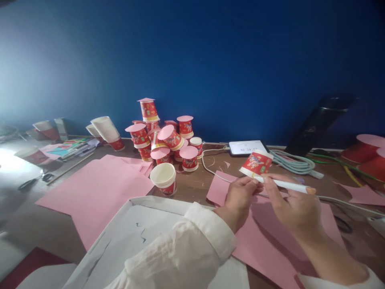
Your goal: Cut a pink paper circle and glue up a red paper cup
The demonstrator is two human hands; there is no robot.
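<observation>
My left hand is closed around the rim end of a red printed paper cup, holding it tilted on its side above a pink paper sheet. My right hand grips a white pen whose tip touches the cup near its rim. Both hands hover just over the wooden table.
A pile of red cups capped with pink paper discs stands at the back. One upright open cup, a large pink sheet, a white tray, a phone, cables, scissors and stacked cups lie around.
</observation>
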